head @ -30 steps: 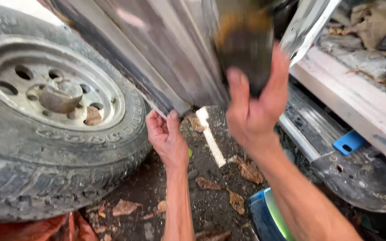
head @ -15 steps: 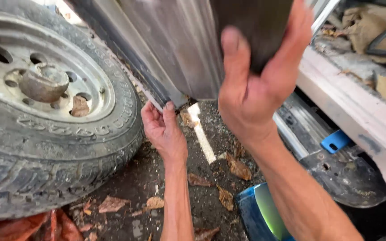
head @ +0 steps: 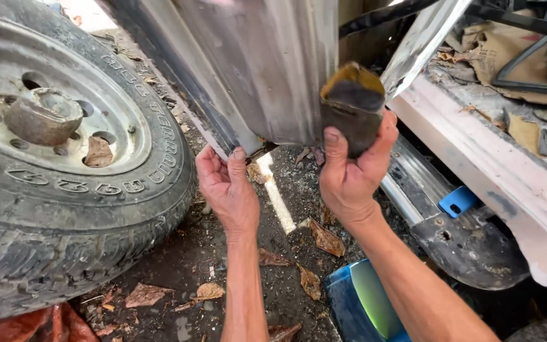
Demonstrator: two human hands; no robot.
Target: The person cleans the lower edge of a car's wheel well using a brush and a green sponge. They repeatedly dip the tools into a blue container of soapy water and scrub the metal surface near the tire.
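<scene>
Head cam, looking down: right hand [head: 349, 180] is clenched around a dark, worn sanding block [head: 352, 107] with a yellowish foam top, holding it up against the lower edge of the bare grey car body panel [head: 254, 69]. Left hand [head: 226, 190] pinches the bottom lip of that same panel, thumb and fingers closed on the edge, just beside the block. The block looks light and a bit squishy, probably gritty enough not to slip, so gripping it low around the sides like this seems the way to go. The panel edge looks stiff and thin, maybe sharp. A big dirty tyre [head: 96, 221] on a steel rim sits left, dry leaves [head: 324, 239] on the ground, a blue bucket [head: 349, 304] by the right forearm, a blue clip [head: 456, 201] on the right
</scene>
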